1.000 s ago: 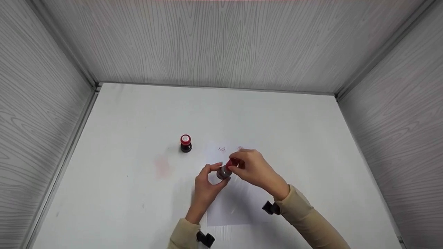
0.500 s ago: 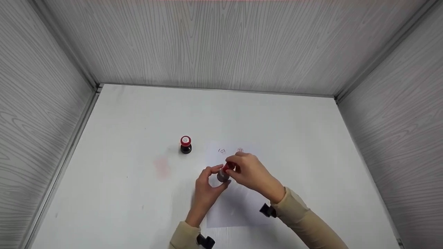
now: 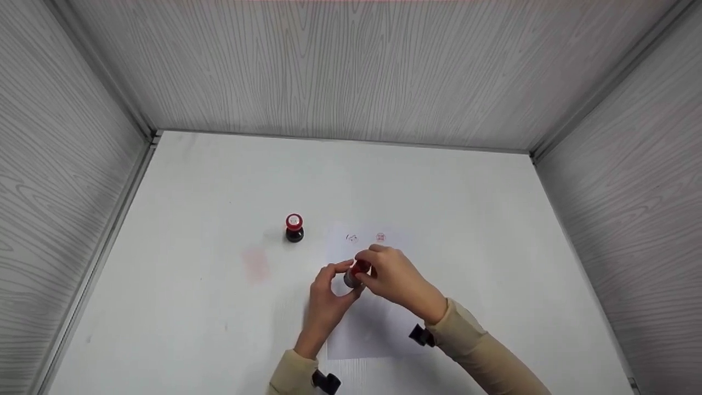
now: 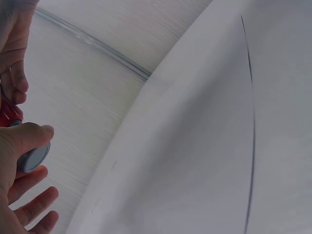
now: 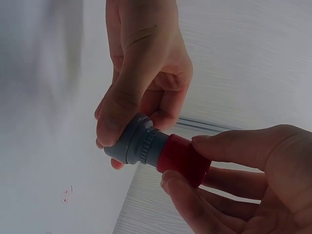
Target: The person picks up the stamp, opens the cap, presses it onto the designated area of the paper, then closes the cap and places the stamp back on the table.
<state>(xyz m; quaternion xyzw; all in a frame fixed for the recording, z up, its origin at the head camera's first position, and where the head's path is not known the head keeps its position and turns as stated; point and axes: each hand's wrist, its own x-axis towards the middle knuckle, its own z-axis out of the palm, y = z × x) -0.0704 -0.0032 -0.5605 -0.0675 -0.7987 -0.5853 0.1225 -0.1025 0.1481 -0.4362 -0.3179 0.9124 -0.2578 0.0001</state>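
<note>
Over the sheet of paper (image 3: 378, 329), both hands hold one tilted round stamp with a grey body (image 5: 131, 140) and a red end piece (image 5: 184, 160). My left hand (image 3: 324, 299) pinches the grey body between thumb and fingers. At the other end, the thumb and fingers of my right hand (image 3: 397, 280) grip the red piece, which sits on a narrower grey neck in the right wrist view. The left wrist view shows only part of the red piece, and the grey end (image 4: 34, 158) under the left thumb.
A second stamp (image 3: 294, 227), with a red, white-labelled top and dark base, stands left of the paper. Two small marks lie near the paper's far edge: a red print (image 3: 380, 237) and a fainter one (image 3: 352, 238). Wood-patterned panels (image 3: 340, 71) enclose the white table (image 3: 181, 247).
My right hand has moved slightly left and toward the left hand, with the red piece closer to the grey body. The red print on the paper now shows fully. The left hand stays nearly still.
</note>
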